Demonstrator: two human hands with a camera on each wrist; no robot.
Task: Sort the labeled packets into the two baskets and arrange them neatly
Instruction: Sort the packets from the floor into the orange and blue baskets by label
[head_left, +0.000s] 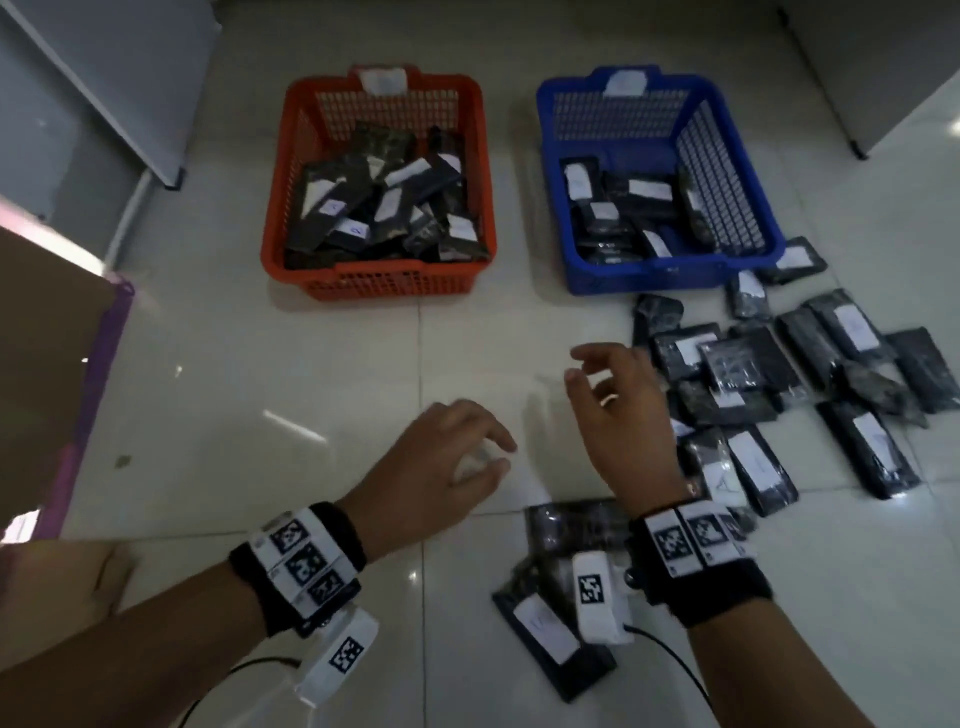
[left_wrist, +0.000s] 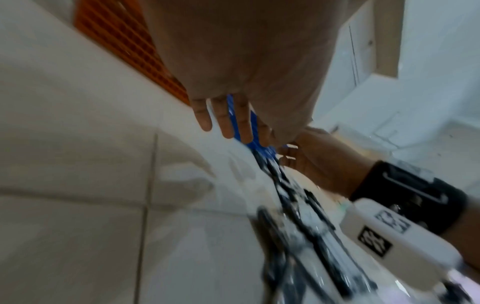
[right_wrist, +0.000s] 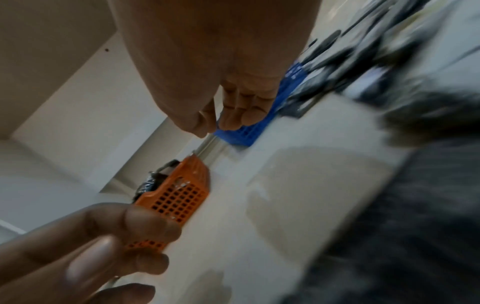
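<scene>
An orange basket on the floor at centre left holds several black packets with white labels. A blue basket to its right holds fewer of them. More loose packets lie spread on the tiles right of the blue basket, and two others lie under my right wrist. My left hand hovers palm down over bare tile, its fingers relaxed and holding nothing. Just left of the loose pile, my right hand hangs with loosely curled fingers, also holding nothing. The wrist views are blurred; they show both baskets.
A brown cardboard box with a purple edge stands at the left. A white cabinet is at the back left and another piece of furniture at the back right. Bare tiles stretch between my hands and the baskets.
</scene>
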